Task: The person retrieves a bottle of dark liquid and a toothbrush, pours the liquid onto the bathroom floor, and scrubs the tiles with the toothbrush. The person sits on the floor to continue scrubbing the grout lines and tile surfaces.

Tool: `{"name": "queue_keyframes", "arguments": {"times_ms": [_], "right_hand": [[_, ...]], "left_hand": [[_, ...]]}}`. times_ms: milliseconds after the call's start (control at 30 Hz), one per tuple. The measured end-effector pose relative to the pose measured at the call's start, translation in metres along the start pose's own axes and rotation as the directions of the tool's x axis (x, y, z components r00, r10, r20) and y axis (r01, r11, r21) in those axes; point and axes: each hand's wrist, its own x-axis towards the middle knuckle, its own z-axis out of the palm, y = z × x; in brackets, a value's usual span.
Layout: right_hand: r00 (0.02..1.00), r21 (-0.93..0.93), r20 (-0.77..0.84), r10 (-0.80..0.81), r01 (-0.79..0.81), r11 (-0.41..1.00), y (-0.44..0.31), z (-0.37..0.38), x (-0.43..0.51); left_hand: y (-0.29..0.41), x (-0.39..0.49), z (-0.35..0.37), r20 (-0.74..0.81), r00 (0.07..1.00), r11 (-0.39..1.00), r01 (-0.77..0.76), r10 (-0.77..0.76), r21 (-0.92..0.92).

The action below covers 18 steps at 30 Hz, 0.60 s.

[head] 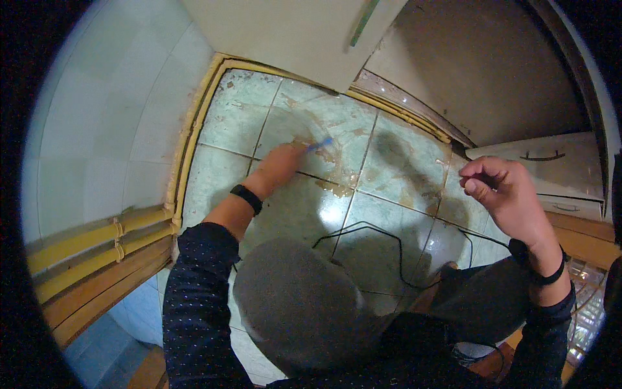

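My left hand (282,165) is down at the tiled floor (311,219), closed around a slim tool with a blue end (320,144). Most of that tool is hidden by the hand, so its kind is unclear; its blue end points right, over wet tile. Brownish liquid (335,188) lies in smears and a small puddle just right of this hand. My right hand (505,189) is raised above the floor at the right, fingers curled in towards the thumb. Nothing can be made out in its grasp.
Yellow pipes (187,141) run along the left wall and the floor's far edge. Cabinet panels (286,34) stand at the back, and drawers (549,154) are at the right. A black cable (401,253) crosses the floor near my knees.
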Motion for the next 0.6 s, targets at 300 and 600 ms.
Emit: {"name": "queue_keyframes", "arguments": {"times_ms": [300, 600], "right_hand": [[1.000, 0.036, 0.008, -0.017, 0.017, 0.999, 0.008, 0.006, 0.001], [1.000, 0.100, 0.024, -0.003, 0.000, 0.995, 0.019, 0.012, 0.010]], "left_hand": [[0.028, 0.003, 0.017, 0.248, 0.943, 0.973, -0.231, 0.223, 0.002], [0.022, -0.007, 0.014, 0.130, 0.983, 0.989, -0.137, 0.129, 0.053]]}}
